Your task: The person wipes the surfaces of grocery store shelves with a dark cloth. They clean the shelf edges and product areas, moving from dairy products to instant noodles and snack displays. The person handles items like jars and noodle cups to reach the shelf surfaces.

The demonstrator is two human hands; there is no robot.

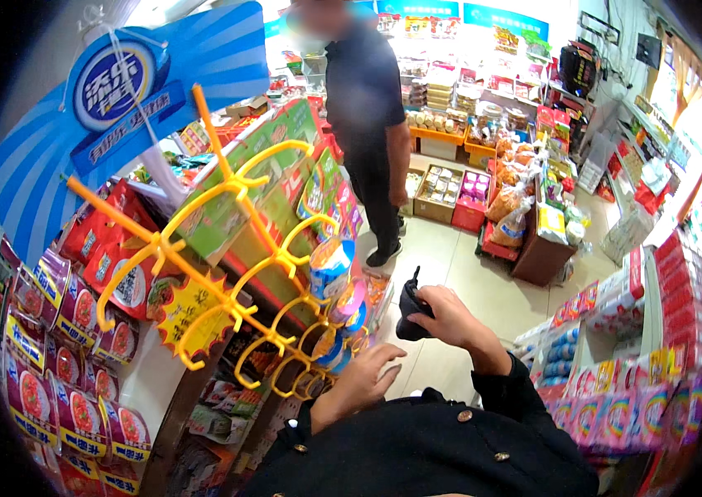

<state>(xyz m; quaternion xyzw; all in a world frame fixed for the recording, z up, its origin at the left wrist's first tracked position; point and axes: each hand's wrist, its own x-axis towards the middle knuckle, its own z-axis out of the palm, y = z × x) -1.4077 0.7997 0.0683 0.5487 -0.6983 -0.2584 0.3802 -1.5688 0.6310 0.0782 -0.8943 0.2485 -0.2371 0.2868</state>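
Note:
My right hand [453, 317] grips a small black soft item [409, 320], perhaps a folded cloth or pouch, with a thin end sticking up. What it is exactly I cannot tell. Below it and to the left, my left hand [360, 380] holds nothing, its fingers slightly curled and apart. Close to the left hand stands a yellow ring-type display rack [220, 298]. Most of its upper rings hold no cups. Blue-lidded snack cups [331, 267] sit in rings on its right side, just above the left hand.
A person in dark clothes [366, 112] stands ahead in the tiled aisle [444, 255]. Purple noodle cups [78, 404] are stacked at left under a blue hanging sign [127, 93]. Bagged food [509, 220] sits on a counter ahead right. Shelves of pink packages [624, 413] flank my right side.

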